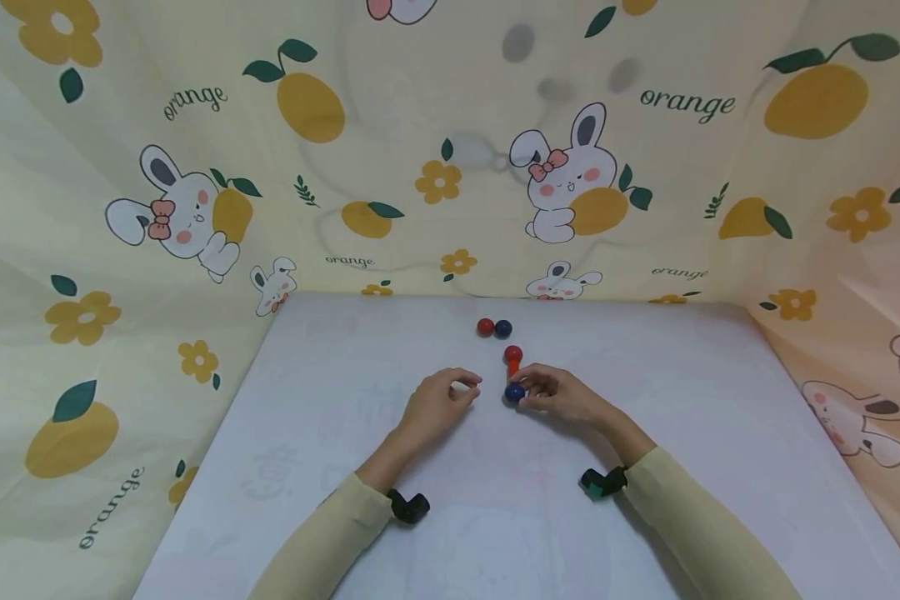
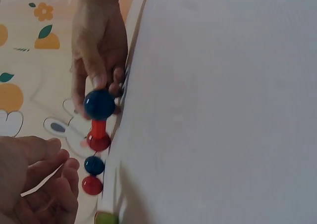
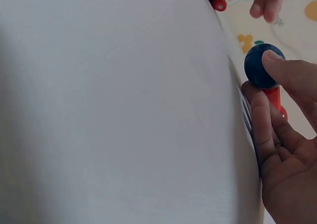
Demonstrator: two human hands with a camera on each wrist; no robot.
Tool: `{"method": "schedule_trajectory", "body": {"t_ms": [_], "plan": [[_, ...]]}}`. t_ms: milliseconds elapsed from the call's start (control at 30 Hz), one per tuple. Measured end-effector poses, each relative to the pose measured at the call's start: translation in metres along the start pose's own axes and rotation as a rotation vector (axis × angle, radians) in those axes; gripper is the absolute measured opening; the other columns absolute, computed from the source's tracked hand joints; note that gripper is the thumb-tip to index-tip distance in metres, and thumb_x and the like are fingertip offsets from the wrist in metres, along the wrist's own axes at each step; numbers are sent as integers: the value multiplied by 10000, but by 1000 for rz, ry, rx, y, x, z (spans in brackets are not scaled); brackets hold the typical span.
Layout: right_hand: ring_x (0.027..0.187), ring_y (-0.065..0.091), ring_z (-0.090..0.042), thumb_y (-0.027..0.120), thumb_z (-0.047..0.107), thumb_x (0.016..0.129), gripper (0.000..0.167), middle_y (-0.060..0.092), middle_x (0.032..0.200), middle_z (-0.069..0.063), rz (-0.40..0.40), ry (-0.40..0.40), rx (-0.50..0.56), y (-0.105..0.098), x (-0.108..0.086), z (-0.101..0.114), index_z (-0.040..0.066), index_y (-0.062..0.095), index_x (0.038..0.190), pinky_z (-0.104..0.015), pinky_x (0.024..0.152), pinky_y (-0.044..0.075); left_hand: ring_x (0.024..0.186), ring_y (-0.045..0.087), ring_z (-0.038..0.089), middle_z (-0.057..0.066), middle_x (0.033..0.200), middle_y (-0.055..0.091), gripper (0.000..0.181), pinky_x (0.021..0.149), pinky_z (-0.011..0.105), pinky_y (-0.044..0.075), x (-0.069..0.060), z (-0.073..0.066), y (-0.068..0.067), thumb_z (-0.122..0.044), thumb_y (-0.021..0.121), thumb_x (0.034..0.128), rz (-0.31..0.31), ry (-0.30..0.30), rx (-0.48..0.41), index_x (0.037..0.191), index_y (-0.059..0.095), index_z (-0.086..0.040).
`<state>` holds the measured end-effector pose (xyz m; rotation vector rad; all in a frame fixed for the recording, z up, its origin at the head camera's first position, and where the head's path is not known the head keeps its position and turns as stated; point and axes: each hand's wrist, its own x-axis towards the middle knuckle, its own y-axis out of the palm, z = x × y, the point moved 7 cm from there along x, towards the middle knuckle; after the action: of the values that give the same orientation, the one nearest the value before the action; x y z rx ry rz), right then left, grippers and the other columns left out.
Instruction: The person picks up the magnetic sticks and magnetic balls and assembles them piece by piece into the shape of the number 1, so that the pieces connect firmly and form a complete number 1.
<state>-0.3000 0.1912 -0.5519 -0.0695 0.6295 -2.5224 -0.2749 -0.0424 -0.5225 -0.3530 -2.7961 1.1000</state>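
A cream cloth [image 1: 450, 225] printed with rabbits, yellow fruit and the word "orange" hangs behind the red rod [image 1: 513, 367] and comes round to both sides of it. The white worktop [image 1: 450, 550] spreads out beneath that rod and well past it on every side. Your two beige sleeves [image 1: 697, 517] reach in from the near side of the rod, one to its left and one to its right.

Your left hand [image 1: 438, 404] is just left of the rod, fingers loosely bent, a gap between thumb and fingertips, with nothing in it. Your right hand [image 1: 566, 396] is just right of the rod, thumb and fingers closed around the blue ball [image 1: 514, 392] at the rod's near end. A black wrist device [image 1: 408, 506] sits at your left cuff, nearer you than the rod.

At the rod's far end you have a red ball [image 1: 513, 355]. Beyond it, a second red ball [image 1: 485, 327] and a second blue ball [image 1: 503, 328] lie side by side, apart from the rod.
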Motion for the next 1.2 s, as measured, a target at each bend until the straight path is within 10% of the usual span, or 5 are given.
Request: {"method": "schedule_trajectory", "body": {"t_ms": [567,1200], "plan": [[1123,606,-300,769,153,1010,405,669,1240,-140,16,44,34,0,0,-3,107,652,1395,-303,868,541,808,596,146,-77,1151,727,244,700,319,496,-6,40,-41,-293,747,1032,-42,-50,53,1263,771,-218],[1152,601,-328,761,125,1012,407,658,1255,-160,20,53,56,-1,0,-2,102,647,1401,-306,853,564,936,603,167,-51,1221,728,292,817,361,538,2,57,-53,-374,750,1025,37,-71,187,1282,760,-237]]}}
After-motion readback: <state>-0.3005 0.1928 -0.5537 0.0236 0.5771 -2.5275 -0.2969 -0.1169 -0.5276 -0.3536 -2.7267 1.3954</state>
